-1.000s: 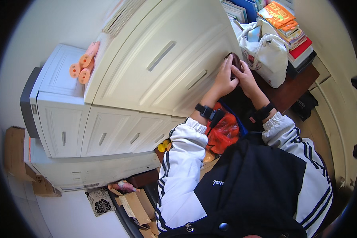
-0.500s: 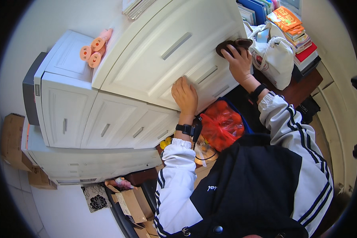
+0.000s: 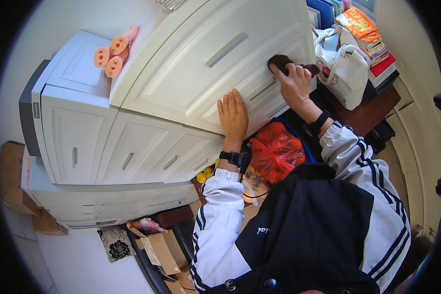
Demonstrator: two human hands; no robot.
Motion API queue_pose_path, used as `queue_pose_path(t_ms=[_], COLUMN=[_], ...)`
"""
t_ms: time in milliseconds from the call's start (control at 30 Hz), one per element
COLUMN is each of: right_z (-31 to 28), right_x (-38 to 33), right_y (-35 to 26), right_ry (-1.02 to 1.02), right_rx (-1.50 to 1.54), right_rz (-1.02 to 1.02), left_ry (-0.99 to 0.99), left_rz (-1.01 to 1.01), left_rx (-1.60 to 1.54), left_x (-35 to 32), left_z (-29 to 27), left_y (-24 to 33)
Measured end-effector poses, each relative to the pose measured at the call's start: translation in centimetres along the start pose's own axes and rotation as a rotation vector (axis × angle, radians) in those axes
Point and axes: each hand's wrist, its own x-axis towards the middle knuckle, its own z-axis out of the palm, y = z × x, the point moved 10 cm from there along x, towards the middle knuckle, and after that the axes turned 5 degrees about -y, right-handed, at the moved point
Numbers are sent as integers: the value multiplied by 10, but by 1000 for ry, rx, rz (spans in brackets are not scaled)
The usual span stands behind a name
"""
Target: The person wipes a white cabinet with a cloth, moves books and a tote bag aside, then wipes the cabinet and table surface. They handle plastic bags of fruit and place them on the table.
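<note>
White cabinet doors fill the upper scene, and the tall cream cabinet door (image 3: 206,73) with the long grey handle (image 3: 226,50) is your landmark. Left of that door, three orange rolls (image 3: 113,46) lie on top of a lower white unit (image 3: 78,98); they are well clear of your wiping, so leave them be. At the door's lower edge your left hand (image 3: 232,115) lies flat, fingers together and extended, holding nothing; use it as a brace and keep its pressure light so the door does not swing under you. Toward the door's right edge your right hand (image 3: 295,83) presses a dark brown cloth (image 3: 281,62) against the panel, fingers curled over it. Keep the cloth bunched under your fingertips and work along the moulded grooves rather than across them. Below the door a red plastic bag (image 3: 275,151) sits near your wrists, and right of it stands a white tote bag (image 3: 345,73); mind your elbow there.
</note>
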Motion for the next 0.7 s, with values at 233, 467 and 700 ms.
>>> queue_pose_path(t_ms=[233, 467, 700], right_z=[-3, -2, -8], right_x=[3, 5, 7], right_y=[2, 0, 4], right_ry=[-20, -25, -9], right_rx=[-56, -1, 12], right_rz=[-63, 2, -42], left_ry=[38, 30, 55], left_rz=[-1, -2, 14], left_rx=[42, 39, 37], left_x=[-1, 1, 3], left_z=[3, 3, -3], left_y=[2, 6, 6])
